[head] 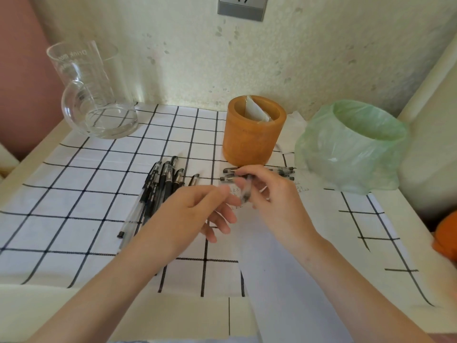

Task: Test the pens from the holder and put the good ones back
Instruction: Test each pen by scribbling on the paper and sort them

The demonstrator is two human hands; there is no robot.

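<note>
head view: the right hand (277,201) pinches a blurred, clear-barrelled black pen (246,193). the left hand (195,214) sits just beside that grip, fingers loose. whether it holds anything i cannot tell.

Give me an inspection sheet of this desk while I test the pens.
Surface: white cloth with black grid, white paper sheet on it.
Job's things: orange cylindrical holder, folded paper inside; black pens heaped left of it; few pens before it.
Clutter: clear glass jug; green-bagged bin.
Grippers: right hand pinches a clear pen; left hand at it, grip blurred.
Cables: nothing seen.
Surroundings: grey wall socket.
</note>
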